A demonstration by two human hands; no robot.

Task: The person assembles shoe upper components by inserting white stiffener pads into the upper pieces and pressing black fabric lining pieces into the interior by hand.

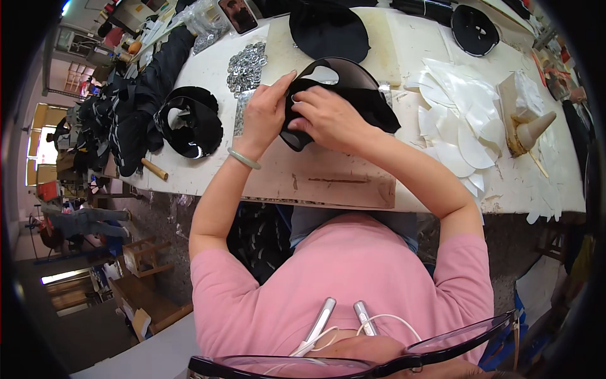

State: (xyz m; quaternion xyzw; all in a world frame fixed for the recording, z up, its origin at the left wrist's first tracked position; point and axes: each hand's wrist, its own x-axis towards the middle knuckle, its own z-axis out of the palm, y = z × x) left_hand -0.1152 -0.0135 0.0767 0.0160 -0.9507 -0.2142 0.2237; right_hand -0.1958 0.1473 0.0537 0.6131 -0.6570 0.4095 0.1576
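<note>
Clear bag (208,28): held shiny bits.
Black piece (375,104): tip pointed right, long axis crosswise.
Left hand (265,114), right hand (329,119): grasped it.

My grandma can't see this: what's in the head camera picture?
A person's left hand and right hand touch a curved black piece at a pale worktable. Small shiny bits lie at left, white pieces at right.

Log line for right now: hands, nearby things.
left fingers: at left edge of black piece; right fingers: on same piece; grip: unclear; left side: metal pieces; right side: white sheets
</note>
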